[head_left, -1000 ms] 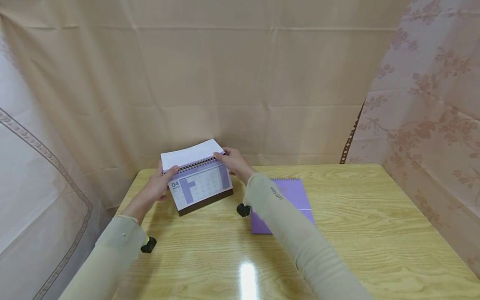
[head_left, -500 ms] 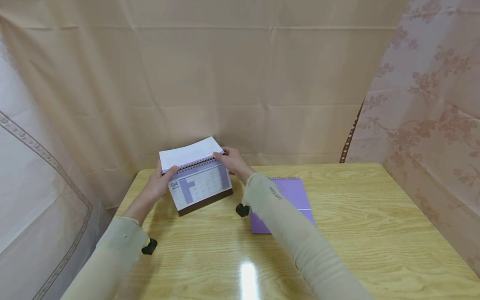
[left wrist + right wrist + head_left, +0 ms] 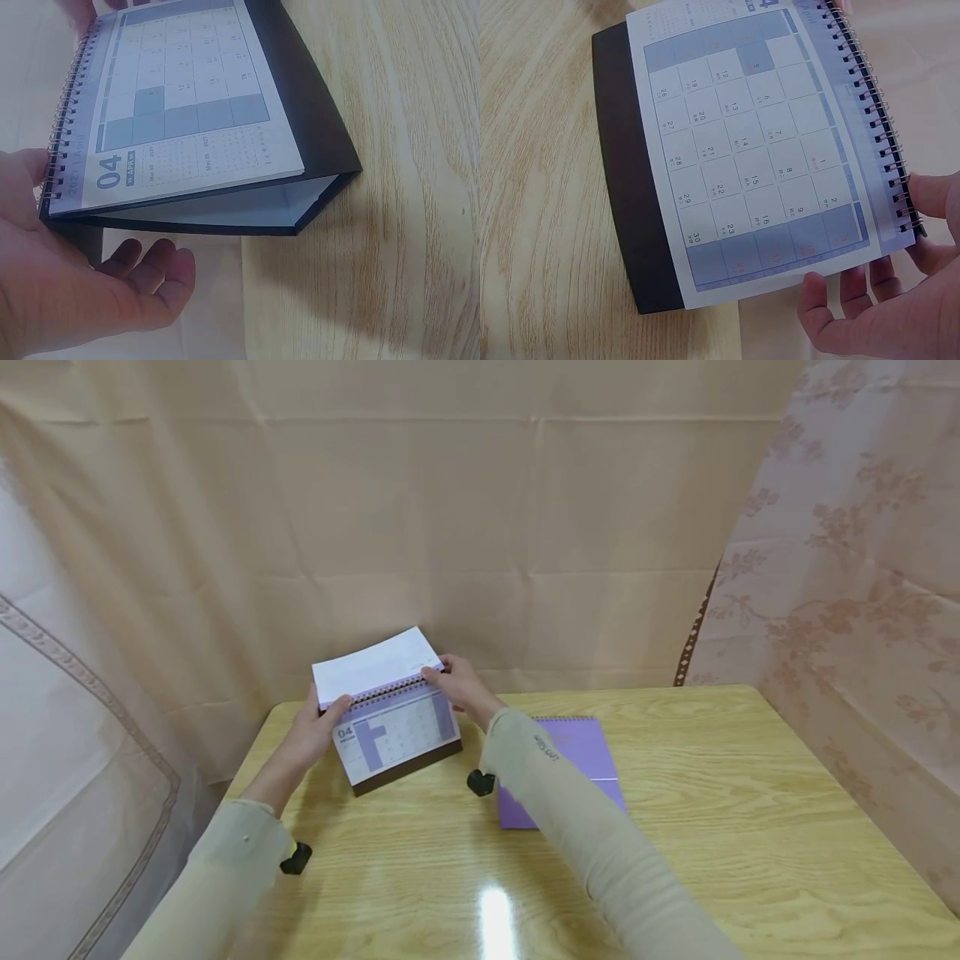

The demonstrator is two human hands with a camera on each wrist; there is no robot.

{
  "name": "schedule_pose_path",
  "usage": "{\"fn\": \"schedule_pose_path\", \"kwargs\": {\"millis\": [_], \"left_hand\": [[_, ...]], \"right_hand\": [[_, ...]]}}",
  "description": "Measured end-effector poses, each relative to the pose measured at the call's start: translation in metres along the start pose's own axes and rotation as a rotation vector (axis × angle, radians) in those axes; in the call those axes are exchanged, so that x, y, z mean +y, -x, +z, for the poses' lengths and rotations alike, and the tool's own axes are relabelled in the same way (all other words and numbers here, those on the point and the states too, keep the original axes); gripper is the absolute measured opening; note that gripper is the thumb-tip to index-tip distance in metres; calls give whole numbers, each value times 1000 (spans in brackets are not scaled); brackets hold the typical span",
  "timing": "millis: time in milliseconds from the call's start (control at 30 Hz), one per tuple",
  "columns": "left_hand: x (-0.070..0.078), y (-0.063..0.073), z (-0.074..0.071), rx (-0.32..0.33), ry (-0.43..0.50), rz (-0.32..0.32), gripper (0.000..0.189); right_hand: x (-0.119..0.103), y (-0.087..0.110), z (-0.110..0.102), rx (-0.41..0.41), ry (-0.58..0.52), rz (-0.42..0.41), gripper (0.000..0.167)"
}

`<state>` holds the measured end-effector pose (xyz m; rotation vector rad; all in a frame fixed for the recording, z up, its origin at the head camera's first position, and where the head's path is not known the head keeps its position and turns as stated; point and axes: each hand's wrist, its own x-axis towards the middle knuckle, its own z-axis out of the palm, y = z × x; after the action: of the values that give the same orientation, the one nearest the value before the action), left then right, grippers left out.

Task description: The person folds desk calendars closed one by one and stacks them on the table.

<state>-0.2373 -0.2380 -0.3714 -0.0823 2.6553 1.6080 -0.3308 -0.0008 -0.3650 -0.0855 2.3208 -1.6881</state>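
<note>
White cloth (image 3: 67,718) hangs left; your left hand (image 3: 309,731) pinches one top corner of the calendar (image 3: 399,735), at the back left of the wooden table (image 3: 735,827) before a beige curtain (image 3: 405,510); your right hand (image 3: 463,683) pinches the other, near a purple pad (image 3: 588,747); floral cloth (image 3: 870,610) hangs right

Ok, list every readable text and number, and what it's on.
"04": calendar page
"APR": same page, under "04"
"April": same page, along the rings
"1", "2", "5"–"9", "12"–"16", "19"–"23", "26"–"30": its date grid
Too small or blurred: mini-months, remaining dates, lettering on right sleeve, print on purple pad
</note>
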Motion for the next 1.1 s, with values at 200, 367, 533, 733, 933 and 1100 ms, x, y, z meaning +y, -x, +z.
{"fn": "schedule_pose_path", "kwargs": {"millis": [200, 367, 533, 733, 933, 1100], "left_hand": [[0, 1, 0, 0, 16, 11, 66], [-1, 1, -1, 10, 34, -8, 67], [0, 2, -3, 36, 35, -31, 66], [-1, 2, -4, 24, 56, -19, 64], [-2, 0, -5, -6, 66, 31, 55], [-1, 1, -6, -2, 68, 12, 56]], "right_hand": [[0, -1, 3, 6, 1, -7, 40], [-2, -1, 4, 3, -8, -23, 38], [-4, 0, 7, -8, -12, -34, 36], [-5, 3, 8, -16, -19, -50, 33], [-6, 3, 7, -19, -26, -63, 31], [-6, 3, 7, -33, -33, -83, 30]]}}
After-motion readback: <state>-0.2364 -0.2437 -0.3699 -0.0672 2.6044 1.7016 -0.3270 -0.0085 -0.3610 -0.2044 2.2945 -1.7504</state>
